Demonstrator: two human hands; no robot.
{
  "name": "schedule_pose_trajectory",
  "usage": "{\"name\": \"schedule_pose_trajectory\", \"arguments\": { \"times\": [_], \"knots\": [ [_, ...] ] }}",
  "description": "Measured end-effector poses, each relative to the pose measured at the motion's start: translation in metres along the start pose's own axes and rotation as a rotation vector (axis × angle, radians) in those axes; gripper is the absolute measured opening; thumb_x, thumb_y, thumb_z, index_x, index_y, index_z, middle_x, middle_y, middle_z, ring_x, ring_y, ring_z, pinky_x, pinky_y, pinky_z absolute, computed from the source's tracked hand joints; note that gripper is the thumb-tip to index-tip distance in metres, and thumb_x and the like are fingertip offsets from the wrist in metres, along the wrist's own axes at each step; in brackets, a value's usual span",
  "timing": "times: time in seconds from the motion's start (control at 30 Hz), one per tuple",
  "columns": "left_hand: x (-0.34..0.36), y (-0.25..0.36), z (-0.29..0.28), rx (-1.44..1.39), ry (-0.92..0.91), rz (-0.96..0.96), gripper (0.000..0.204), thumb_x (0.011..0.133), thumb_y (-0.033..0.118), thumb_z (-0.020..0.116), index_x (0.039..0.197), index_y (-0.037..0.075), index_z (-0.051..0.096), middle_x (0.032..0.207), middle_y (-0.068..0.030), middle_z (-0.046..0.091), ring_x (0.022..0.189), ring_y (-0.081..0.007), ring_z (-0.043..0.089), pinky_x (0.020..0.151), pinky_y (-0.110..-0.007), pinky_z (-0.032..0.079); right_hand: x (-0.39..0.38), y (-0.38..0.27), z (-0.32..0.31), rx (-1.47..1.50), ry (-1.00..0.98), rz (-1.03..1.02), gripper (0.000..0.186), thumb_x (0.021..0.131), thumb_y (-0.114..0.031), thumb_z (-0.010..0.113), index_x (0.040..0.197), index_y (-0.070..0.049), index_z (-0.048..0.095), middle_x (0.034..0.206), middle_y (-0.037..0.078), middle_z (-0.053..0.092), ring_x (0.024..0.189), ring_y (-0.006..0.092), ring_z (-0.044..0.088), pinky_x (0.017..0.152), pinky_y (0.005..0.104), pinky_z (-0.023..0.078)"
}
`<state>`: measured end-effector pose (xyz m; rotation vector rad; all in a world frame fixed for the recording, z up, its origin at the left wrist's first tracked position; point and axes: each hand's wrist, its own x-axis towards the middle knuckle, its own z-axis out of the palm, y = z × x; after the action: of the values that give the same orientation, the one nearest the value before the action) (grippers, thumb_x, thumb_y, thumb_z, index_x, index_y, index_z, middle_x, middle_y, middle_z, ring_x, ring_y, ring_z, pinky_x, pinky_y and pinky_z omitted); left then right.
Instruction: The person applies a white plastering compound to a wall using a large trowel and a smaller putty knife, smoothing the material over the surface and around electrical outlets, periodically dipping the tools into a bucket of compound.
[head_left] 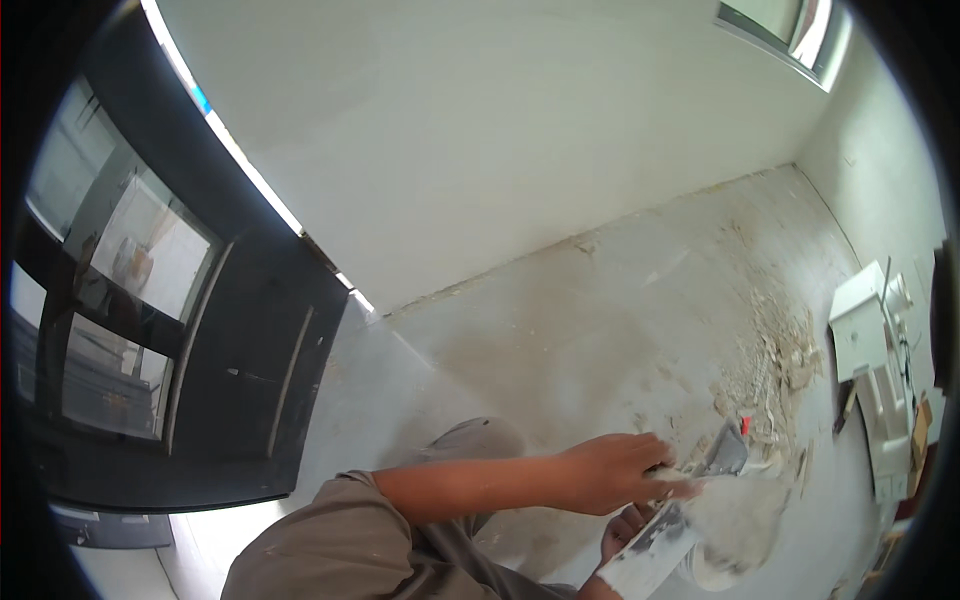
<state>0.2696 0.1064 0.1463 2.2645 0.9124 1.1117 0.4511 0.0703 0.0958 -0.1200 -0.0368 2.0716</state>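
Note:
My left hand (615, 470) reaches across from the left, its fingers curled round the handle end of a blurred, plaster-smeared scraper (742, 505). Just below it, my right hand (622, 528) is partly hidden behind a flat trowel (652, 555), gripping it from underneath. White plaster coats much of the trowel's metal blade. Under the tools shows the pale rim of what looks like a bucket (712, 572). Beyond my fingers lies a grey pointed tool or scrap (727, 450) with a small red piece (745, 426) at its tip.
Broken plaster rubble (775, 350) lies along the right of the dusty floor (520, 350). Farther right are white fixture parts (862, 335) and boards. A dark glazed door (250, 350) stands at left, and a pale wall (500, 130) rises ahead. My bent knee (320, 545) is near.

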Motion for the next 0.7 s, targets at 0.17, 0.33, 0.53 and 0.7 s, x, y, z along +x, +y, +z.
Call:
{"name": "schedule_pose_trajectory", "arguments": {
  "times": [0.17, 0.33, 0.53, 0.7],
  "knots": [
    [-0.075, -0.033, -0.029, 0.281, 0.022, -0.042, 0.058, 0.079, 0.005, 0.049, 0.132, 0.027, 0.043, 0.103, -0.0132, 0.051, 0.089, -0.0261, 0.052, 0.069, -0.035, 0.042, 0.024, 0.063, -0.005, 0.171, 0.016, 0.282, 0.020, 0.086, -0.017, 0.051, 0.098, -0.002, 0.045, 0.069, 0.004, 0.046, 0.051, 0.0115, 0.040, 0.042, 0.0223, 0.032],
    [-0.111, -0.046, -0.064, 0.345, -0.014, -0.141, 0.056, 0.080, 0.006, 0.049, 0.132, 0.026, 0.043, 0.104, -0.0129, 0.052, 0.091, -0.0266, 0.053, 0.071, -0.035, 0.043, 0.042, 0.089, -0.057, 0.459, -0.252, 0.612, 0.020, 0.087, -0.017, 0.050, 0.096, 0.000, 0.044, 0.069, 0.007, 0.047, 0.050, 0.0130, 0.041, 0.040, 0.0265, 0.034],
    [-0.218, -0.105, -0.106, 0.620, -0.093, -0.588, 0.050, 0.080, 0.016, 0.054, 0.130, 0.021, 0.047, 0.107, -0.0154, 0.053, 0.098, -0.0305, 0.054, 0.081, -0.039, 0.046, 0.059, 0.091, 0.003, 0.144, -0.021, 0.182, 0.042, 0.095, -0.043, 0.035, 0.105, -0.003, 0.038, 0.071, 0.011, 0.046, 0.048, 0.0161, 0.041, 0.037, 0.0283, 0.034],
    [-0.344, -0.116, -0.121, 0.279, 0.465, -1.165, 0.030, 0.090, 0.025, 0.049, 0.113, 0.007, 0.053, 0.095, -0.0159, 0.059, 0.083, -0.0328, 0.056, 0.073, -0.039, 0.046, 0.074, 0.065, 0.042, -0.047, -0.109, 0.246, 0.045, 0.095, -0.044, 0.031, 0.108, -0.002, 0.043, 0.091, 0.021, 0.056, 0.049, 0.0225, 0.045, 0.040, 0.0331, 0.036]
  ]
}}
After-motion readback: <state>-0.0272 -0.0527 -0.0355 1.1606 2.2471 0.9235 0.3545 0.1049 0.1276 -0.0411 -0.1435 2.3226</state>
